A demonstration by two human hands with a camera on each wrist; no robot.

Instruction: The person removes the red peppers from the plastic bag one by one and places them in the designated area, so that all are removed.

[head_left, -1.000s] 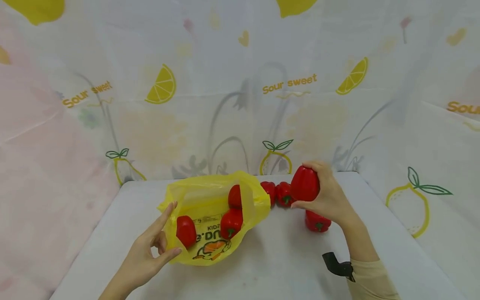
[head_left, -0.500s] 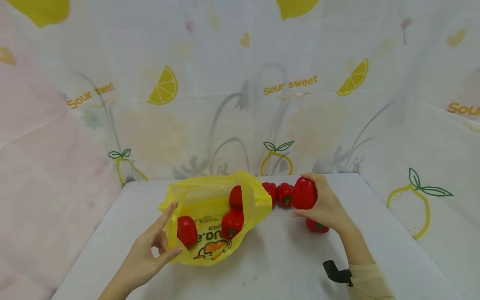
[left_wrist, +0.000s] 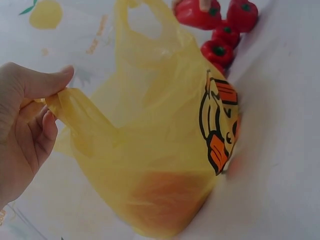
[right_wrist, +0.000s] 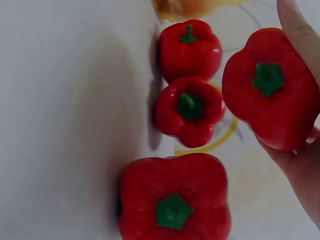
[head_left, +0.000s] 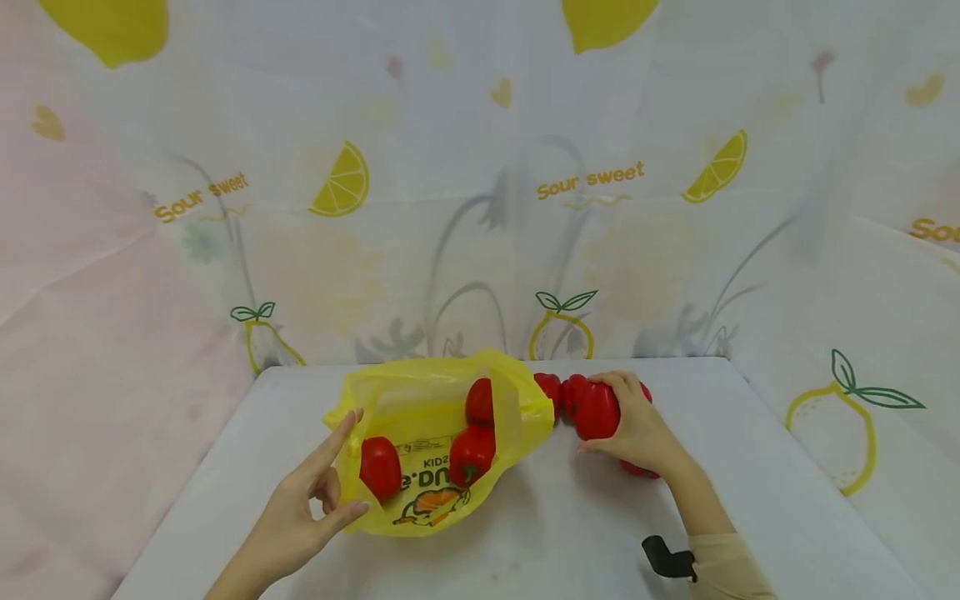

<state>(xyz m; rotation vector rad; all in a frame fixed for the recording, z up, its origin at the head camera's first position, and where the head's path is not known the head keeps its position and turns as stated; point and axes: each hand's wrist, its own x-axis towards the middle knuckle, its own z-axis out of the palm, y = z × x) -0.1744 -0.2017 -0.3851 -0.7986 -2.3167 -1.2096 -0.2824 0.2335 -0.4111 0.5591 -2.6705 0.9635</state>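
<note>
Though partly behind bag, one pepper.

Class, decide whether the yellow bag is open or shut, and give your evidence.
Open: the yellow bag gapes in the head view, showing three red peppers inside; the left hand pinches the bag's edge.

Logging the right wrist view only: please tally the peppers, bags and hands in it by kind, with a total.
Red peppers: 4 (3 on the table, 1 held)
Yellow bag, partly in frame: 1
Right hand, partly in frame: 1
Total: 6
</note>
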